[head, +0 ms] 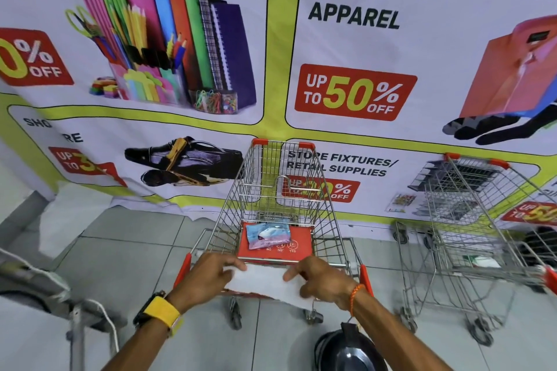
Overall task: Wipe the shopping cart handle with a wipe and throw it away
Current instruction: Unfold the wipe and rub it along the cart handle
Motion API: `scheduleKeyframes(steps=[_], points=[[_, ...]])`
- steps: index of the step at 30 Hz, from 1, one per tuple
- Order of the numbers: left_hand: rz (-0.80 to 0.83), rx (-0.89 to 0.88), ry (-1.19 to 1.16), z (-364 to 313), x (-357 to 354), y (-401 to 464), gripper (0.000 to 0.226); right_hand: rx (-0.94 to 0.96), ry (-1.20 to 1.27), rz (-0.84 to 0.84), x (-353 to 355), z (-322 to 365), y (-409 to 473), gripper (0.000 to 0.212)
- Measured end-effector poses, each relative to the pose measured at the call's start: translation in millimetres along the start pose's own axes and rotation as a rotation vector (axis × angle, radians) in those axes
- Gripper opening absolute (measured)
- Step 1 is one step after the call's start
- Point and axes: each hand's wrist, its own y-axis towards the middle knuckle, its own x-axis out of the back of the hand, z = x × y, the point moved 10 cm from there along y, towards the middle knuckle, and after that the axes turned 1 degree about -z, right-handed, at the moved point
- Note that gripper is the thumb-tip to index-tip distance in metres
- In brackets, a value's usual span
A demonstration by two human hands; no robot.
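A wire shopping cart [280, 190] with red corner caps stands right in front of me. Its handle is almost fully hidden under a white wipe [265, 283] spread across it; only the red handle end pieces [184, 268] show. My left hand [202, 277] grips the wipe's left side and my right hand [319, 280] grips its right side, both over the handle. A pastel wipe packet [268, 235] lies on the cart's red child-seat flap [301, 245].
A second wire cart [470, 235] stands close on the right. A black round lidded bin [349, 352] sits on the tiled floor by my right forearm. A grey metal stand with a white cord [75, 319] is at lower left. A large sale banner [280, 48] covers the wall behind.
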Motion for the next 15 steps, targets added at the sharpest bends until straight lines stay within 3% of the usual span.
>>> scheduleKeyframes(steps=[3, 6, 10, 15], points=[[0.069, 0.063, -0.108, 17.5, -12.0, 3.6, 0.027, 0.086, -0.226, -0.037, -3.4, 3.0, 9.7, 0.028], [0.086, 0.037, -0.096, 23.7, -22.3, 10.5, 0.016, 0.057, -0.327, -0.13, -2.5, -0.3, 20.2, 0.016], [0.116, 0.057, -0.099, 37.2, -32.5, 21.5, 0.014, 0.053, -0.396, -0.235, -3.7, -3.0, 32.9, 0.022], [0.202, 0.04, 0.024, 48.5, -43.2, 28.2, 0.026, 0.08, -0.499, -0.236, -13.0, -9.8, 42.8, 0.025]])
